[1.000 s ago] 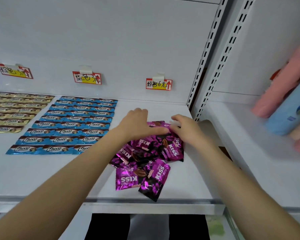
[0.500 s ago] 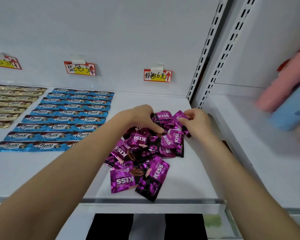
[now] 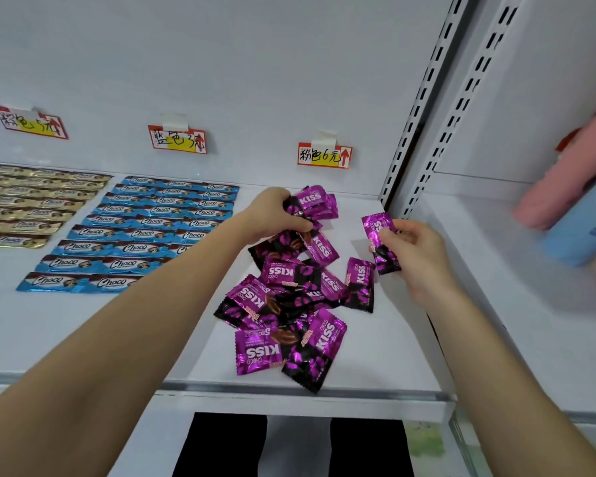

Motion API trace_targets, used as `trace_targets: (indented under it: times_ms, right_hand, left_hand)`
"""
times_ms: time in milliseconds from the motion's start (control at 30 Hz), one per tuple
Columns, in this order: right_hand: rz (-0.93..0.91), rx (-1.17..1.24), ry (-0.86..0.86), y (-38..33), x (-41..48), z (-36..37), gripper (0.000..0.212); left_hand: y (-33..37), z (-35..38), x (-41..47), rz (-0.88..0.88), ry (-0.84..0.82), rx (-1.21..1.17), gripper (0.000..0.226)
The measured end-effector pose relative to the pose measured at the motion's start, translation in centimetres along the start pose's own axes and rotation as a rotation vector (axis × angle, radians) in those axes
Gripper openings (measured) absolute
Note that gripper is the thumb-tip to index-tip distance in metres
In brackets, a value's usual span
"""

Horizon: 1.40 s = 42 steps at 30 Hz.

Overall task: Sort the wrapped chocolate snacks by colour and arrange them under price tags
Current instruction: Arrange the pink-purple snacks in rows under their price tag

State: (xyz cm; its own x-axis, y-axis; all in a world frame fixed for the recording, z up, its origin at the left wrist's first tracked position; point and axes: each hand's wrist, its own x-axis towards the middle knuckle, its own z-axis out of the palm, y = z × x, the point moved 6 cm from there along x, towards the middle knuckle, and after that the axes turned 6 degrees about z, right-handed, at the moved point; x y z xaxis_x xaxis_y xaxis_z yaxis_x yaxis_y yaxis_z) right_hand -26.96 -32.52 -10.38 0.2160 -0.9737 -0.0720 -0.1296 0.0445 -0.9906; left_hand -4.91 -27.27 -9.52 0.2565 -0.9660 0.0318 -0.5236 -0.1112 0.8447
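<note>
Now, the left hand (image 3: pixel 276 218) is gripping a bunch (image 3: pixel 315 203) of purple KISS packets, fingers curled round them, at the back of the shelf (image 3: pixel 375 346). The right hand (image 3: pixel 417 253) is pinching a single packet (image 3: pixel 381 242) between thumb and fingers, holding it on end, apart from the bunch. A loose pile (image 3: pixel 289 304) of the same purple packets is lying on the shelf between and below the hands, overlapping, reaching toward the front edge. The right tag (image 3: pixel 324 155) is hanging on the back wall just above the bunch. Blue bars (image 3: pixel 145 232) are lying in neat rows under the middle tag (image 3: pixel 178 139); gold bars (image 3: pixel 31 204) are lying in rows under the left tag (image 3: pixel 30 122). Blurred pink and blue goods (image 3: pixel 582 215) are sitting in the next bay to the right.
</note>
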Motion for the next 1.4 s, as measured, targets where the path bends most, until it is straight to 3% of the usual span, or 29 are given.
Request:
trace_targets:
  times_ms: [300,433,733,933,1067,1133,1233,1400]
  right_hand:
    - [-0.094,0.108,-0.128,-2.1,-4.3,1.7,0.013]
    - [-0.244,0.07,-0.297,-2.9,-8.7,2.6,0.016]
    - [-0.651,-0.591,-0.57,-0.7,-16.5,8.8,0.023]
    - [-0.651,-0.588,-0.479,-0.6,-14.4,8.2,0.023]
    - [-0.488,-0.216,-0.402,-2.1,-13.6,7.0,0.021]
    - [-0.262,0.161,-0.27,-3.2,-11.6,5.6,0.018]
    - [0.061,0.64,-0.229,-4.2,-9.0,6.1,0.008]
    - [0.129,0.784,-0.21,-5.6,-8.4,8.9,0.003]
  left_hand:
    - [-0.1,-3.6,-1.3,-0.012,0.5,-0.295,0.028]
    - [-0.7,-5.1,-2.6,-0.063,0.645,-0.475,0.036]
    - [-1.8,-5.9,-6.2,-0.117,0.719,-0.739,0.028]
    - [-1.2,-5.8,-7.7,-0.102,0.713,-0.774,0.025]
    - [-0.2,-5.1,-8.5,-0.087,0.697,-0.865,0.016]
    - [0.4,-4.6,-9.1,-0.077,0.7,-0.922,0.012]
    - [1.4,-3.2,-10.2,-0.072,0.719,-0.972,0.013]
    - [2.3,-0.9,-11.5,-0.076,0.776,-1.031,0.031]
